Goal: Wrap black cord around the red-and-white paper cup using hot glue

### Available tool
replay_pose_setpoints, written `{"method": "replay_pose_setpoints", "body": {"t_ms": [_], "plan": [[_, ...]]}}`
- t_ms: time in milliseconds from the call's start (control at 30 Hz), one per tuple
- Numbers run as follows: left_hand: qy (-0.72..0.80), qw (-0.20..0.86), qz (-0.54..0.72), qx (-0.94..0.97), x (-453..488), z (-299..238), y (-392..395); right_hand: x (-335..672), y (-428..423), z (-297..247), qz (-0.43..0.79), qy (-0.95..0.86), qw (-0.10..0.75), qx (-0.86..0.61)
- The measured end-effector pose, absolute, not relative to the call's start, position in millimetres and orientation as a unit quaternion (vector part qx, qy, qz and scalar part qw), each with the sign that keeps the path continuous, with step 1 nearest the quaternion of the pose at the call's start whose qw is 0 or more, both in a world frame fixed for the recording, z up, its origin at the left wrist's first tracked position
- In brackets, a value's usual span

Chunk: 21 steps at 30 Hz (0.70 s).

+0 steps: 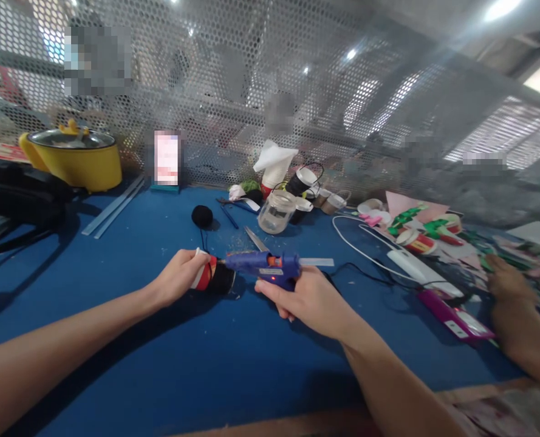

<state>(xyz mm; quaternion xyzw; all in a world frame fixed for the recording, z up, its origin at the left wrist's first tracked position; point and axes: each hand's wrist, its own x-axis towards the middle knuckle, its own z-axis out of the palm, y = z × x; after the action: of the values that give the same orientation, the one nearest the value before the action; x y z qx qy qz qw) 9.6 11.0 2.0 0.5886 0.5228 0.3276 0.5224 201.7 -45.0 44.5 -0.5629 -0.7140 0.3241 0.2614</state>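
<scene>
In my right hand (pixel 308 300) is a blue hot glue gun (pixel 263 267), its red light lit and a clear glue stick out of its back. Its nozzle points left and meets the upper side of a red paper cup (pixel 205 276), partly wrapped in black yarn. My left hand (pixel 181 276) grips this cup, lying on its side, by its left end. A strand of yarn runs back to a black yarn ball (pixel 202 216). Behind the glue gun lies a pair of scissors (pixel 255 238), partly hidden.
A clear plastic jar (pixel 276 212) and several cups stand at the back. To the left are a yellow pot (pixel 76 161), glue sticks (pixel 115 206) and a propped phone (pixel 166 158). A power strip (pixel 427 273) and a purple box (pixel 456 315) lie right, near another person's hand (pixel 509 285).
</scene>
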Motion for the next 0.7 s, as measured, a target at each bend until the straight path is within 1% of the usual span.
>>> {"method": "replay_pose_setpoints", "body": {"t_ms": [367, 700], "plan": [[0.524, 0.530, 0.326, 0.582, 10.2, 4.9, 9.9, 197.5, -48.2, 41.1, 0.209, -0.779, 0.250, -0.535], [0.520, 0.539, 0.329, 0.575, 12.2, 5.8, 8.5, 196.4, -53.1, 46.5, 0.197, -0.784, 0.218, -0.546]]}}
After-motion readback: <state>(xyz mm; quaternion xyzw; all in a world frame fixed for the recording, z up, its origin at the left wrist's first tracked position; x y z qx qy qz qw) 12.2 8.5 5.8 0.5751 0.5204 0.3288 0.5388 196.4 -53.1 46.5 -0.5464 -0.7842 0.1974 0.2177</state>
